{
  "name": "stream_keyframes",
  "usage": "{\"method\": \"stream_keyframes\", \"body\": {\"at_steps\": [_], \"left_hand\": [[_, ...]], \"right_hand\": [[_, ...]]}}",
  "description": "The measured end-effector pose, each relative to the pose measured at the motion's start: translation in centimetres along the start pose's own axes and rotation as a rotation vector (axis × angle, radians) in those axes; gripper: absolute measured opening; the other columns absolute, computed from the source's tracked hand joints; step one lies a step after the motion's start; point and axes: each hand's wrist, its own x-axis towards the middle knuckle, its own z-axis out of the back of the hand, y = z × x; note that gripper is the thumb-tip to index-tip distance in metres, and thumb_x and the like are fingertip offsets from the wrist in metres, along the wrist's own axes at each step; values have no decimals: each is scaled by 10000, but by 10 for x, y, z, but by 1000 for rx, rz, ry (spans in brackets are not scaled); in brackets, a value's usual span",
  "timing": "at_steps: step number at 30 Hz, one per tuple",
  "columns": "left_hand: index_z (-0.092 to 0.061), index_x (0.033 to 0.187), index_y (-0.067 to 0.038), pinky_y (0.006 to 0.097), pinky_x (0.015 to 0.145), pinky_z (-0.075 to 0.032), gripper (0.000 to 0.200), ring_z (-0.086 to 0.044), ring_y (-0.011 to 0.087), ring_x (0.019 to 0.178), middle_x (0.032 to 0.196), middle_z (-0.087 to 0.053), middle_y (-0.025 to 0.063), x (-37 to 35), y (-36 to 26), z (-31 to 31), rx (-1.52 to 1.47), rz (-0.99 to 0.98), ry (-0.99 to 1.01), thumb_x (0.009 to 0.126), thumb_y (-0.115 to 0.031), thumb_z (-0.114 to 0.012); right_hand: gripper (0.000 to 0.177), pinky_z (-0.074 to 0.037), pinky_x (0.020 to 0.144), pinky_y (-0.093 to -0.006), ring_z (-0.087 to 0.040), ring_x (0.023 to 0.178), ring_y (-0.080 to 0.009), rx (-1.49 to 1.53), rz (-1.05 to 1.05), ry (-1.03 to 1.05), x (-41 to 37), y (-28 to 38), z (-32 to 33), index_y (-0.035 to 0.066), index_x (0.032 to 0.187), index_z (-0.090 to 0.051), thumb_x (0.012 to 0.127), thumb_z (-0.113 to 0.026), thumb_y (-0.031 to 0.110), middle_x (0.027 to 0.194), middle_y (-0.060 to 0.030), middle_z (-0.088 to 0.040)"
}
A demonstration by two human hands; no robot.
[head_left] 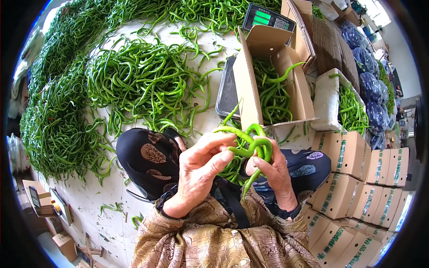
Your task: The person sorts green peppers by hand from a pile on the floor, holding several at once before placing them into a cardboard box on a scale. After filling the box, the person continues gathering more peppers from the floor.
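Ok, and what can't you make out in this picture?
All in the head view:
- Some fingertips of the right hand: hidden behind the held peppers.
- The inside bottom of the open carton: covered by the peppers in it.
- The digits on the scale display: too small.
- The far left side of the big pepper heap: blurred towards the dark lens border.

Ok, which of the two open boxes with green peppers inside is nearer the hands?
The brown cardboard box, just beyond the right hand; the white box stands farther off to the right.
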Motion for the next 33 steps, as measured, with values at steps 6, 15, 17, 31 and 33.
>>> {"method": "stream_keyframes", "body": {"at_steps": [6, 15, 17, 31, 33], "left_hand": [[-611, 1139, 1, 247, 751, -449, 237, -556, 112, 808, 994, -609, 56, 7, -6, 7, 148, -16, -180, 926, -83, -547], [-554, 1261, -9, 304, 979, -400, 458, -525, 171, 1176, 1213, -604, 96, 29, 17, 27, 369, 249, 40, 969, -361, -551], [-540, 1286, -4, 298, 974, -413, 559, -551, 198, 1139, 1214, -605, 120, 31, 22, 24, 402, 282, 168, 968, -463, -521], [-453, 1408, -15, 328, 1052, -364, 613, -502, 223, 1233, 1337, -527, 173, 44, -24, -7, 329, 683, 423, 876, -261, -634], [-515, 1341, -11, 268, 736, -480, 470, -584, 114, 786, 900, -621, 42, 50, -18, -15, 603, 586, 519, 926, -218, -595]], "right_hand": [[492, -445, 696, -227, -512, 754, -85, 329, -73, 32, 2, -12, 1, 34, 1322, -467, 844, -576, 65, 921, -27, -549], [543, -422, 621, -221, -490, 687, -98, 590, -154, 207, -1, 1, 9, 22, 1323, -471, 791, -568, 73, 914, -68, -553], [511, -419, 611, -219, -486, 671, -94, 610, -178, 196, -2, 0, 11, 16, 1292, -491, 788, -561, 65, 907, -68, -563], [281, -431, 728, -213, -521, 773, -53, 263, -109, 101, -9, 6, 38, 82, 1181, -584, 902, -610, 77, 887, 17, -552], [327, -462, 798, -258, -559, 845, -87, -70, 205, 80, -4, 0, 38, 76, 1232, -568, 908, -606, 81, 962, 2, -595]]}}
